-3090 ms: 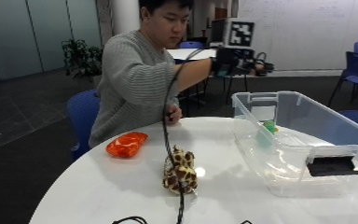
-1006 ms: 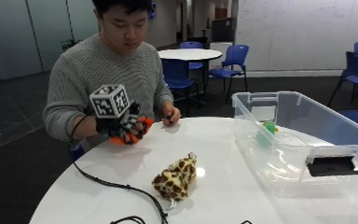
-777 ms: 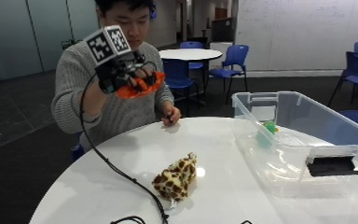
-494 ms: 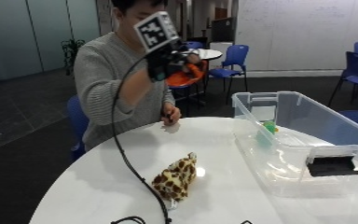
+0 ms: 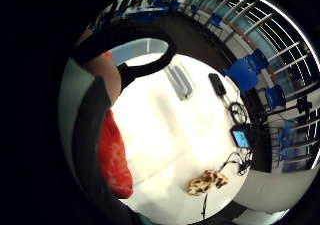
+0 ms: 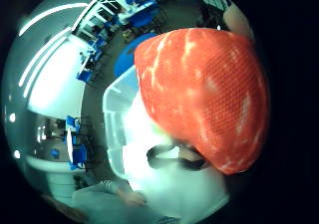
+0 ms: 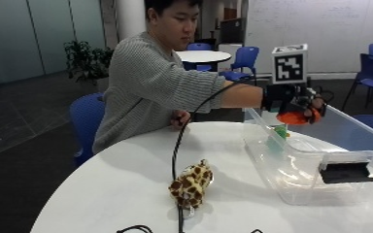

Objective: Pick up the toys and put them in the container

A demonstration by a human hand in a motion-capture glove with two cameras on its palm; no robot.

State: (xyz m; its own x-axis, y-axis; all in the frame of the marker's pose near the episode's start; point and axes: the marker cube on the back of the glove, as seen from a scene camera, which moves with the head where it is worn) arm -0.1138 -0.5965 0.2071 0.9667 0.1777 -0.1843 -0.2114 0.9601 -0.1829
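Now holding orange toy (image 7: 296,116) in right hand (image 7: 289,102), fingers curled round it, over bin (image 7: 342,160) (green toy (image 7: 279,131) inside); giraffe (image 7: 190,183) left, at bin's 8 o'clock.

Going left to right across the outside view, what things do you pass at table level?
Giraffe plush toy on the table → gloved right hand holding the orange toy above the bin → clear plastic container.

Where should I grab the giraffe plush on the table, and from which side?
Judging by the outside view, take the giraffe plush around its spotted body, the thickest part, coming down from above. It lies flat on the white table with open space on both flanks, so fingers and thumb can likely close across its middle.
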